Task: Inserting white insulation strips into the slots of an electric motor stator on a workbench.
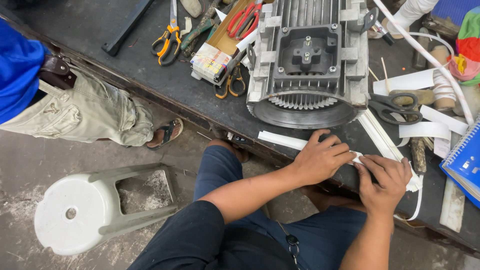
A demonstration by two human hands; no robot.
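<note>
My left hand [320,159] presses a long white paper strip [280,139] flat against the front edge of the dark workbench [100,30]. My right hand [385,181] pinches the same strip just to the right, fingertips almost touching those of the left hand. The strip's left end sticks out past my left hand. Directly behind my hands stands a grey finned electric motor housing [307,60], its open round end facing me.
Black scissors [395,107] and more white strips [425,130] lie right of the motor. Orange-handled scissors [167,42], pliers and a small box sit to its left. A blue spiral notebook [465,162] is at the right edge. A person's leg [90,112] and a toppled white plastic stool [100,205] occupy the floor at left.
</note>
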